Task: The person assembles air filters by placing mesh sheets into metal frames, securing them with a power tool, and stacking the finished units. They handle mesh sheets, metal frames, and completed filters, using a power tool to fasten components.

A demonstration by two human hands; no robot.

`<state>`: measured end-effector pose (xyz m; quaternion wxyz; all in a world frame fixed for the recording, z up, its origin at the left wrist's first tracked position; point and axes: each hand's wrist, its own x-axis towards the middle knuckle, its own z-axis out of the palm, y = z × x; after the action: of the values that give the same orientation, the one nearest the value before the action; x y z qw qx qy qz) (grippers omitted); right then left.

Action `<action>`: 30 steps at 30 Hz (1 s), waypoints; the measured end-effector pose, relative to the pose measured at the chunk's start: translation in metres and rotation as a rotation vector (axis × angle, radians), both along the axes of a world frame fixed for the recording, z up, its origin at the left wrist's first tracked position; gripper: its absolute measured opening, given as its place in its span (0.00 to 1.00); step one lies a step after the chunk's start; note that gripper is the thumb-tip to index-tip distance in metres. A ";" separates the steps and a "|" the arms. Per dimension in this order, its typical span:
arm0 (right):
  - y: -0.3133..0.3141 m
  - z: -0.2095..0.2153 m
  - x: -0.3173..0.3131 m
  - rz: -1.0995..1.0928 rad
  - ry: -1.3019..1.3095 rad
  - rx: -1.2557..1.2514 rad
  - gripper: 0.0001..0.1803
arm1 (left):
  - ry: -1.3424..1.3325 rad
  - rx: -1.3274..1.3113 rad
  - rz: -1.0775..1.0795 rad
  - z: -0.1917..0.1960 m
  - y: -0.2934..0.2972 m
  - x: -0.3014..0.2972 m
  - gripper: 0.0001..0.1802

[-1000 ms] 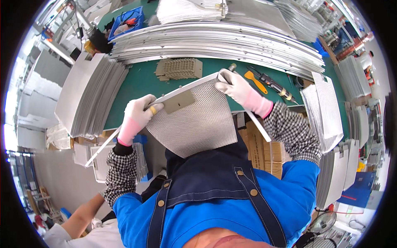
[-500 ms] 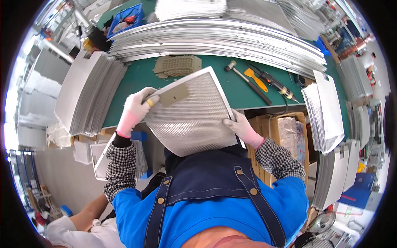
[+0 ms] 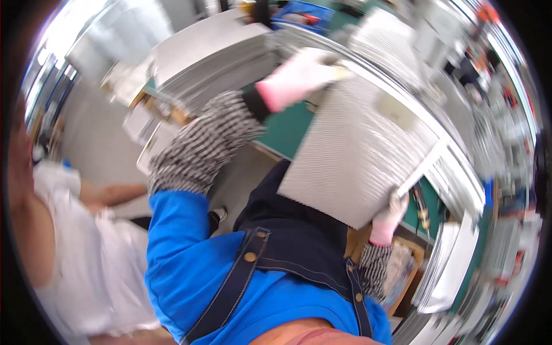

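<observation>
A silvery mesh filter panel [image 3: 345, 149] with a pale metal frame along its far and right edges is held tilted over my lap and the table edge. My left hand [image 3: 299, 77], in a white glove with a pink cuff, grips the far left corner of the frame and is blurred by motion. My right hand [image 3: 392, 216], gloved alike, closes on the lower right edge; its fingers are partly hidden by the panel. A flat beige patch [image 3: 397, 112] shows on the mesh near the far edge.
Stacked grey sheets [image 3: 213, 57] stand at the left, with a blue bin [image 3: 303, 16] behind. More stacked panels [image 3: 440, 267] are at the right. An electric screwdriver [image 3: 421, 210] lies on the green table [image 3: 287, 129]. At the left a person in white [image 3: 95, 247] is close by.
My view has swung round to the left and the scene is tilted. The panel has risen and turned clockwise in the picture, my left arm reaching farther out. Both hands still hold it.
</observation>
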<state>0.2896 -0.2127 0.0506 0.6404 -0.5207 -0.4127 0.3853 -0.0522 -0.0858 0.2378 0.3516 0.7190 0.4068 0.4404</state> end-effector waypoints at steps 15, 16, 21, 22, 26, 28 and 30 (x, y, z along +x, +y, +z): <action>-0.021 0.022 0.011 -0.319 -0.427 0.004 0.28 | -0.317 -0.179 0.030 -0.115 -0.031 0.051 0.18; -0.020 0.027 0.008 -0.281 -0.452 0.006 0.29 | -0.342 -0.137 0.031 -0.115 -0.034 0.050 0.19; -0.025 0.052 -0.046 -0.258 -0.167 0.084 0.32 | -0.363 -0.166 -0.066 -0.089 -0.030 0.032 0.20; -0.015 0.026 0.002 -0.260 -0.394 0.120 0.33 | -0.340 -0.168 -0.068 -0.087 -0.027 0.031 0.20; -0.007 0.033 0.030 -0.284 -0.850 0.137 0.32 | -0.300 -0.188 -0.030 -0.093 -0.023 0.031 0.19; -0.003 0.056 0.015 -0.327 -0.996 0.133 0.31 | -0.291 -0.174 -0.001 -0.092 -0.026 0.030 0.19; 0.004 0.057 0.024 -0.343 -1.099 0.179 0.31 | -0.281 -0.180 -0.015 -0.087 -0.030 0.031 0.19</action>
<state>0.3134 -0.2087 0.1078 0.4270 -0.6476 -0.6251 -0.0871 -0.0207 -0.1156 0.1504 0.4712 0.6191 0.3860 0.4957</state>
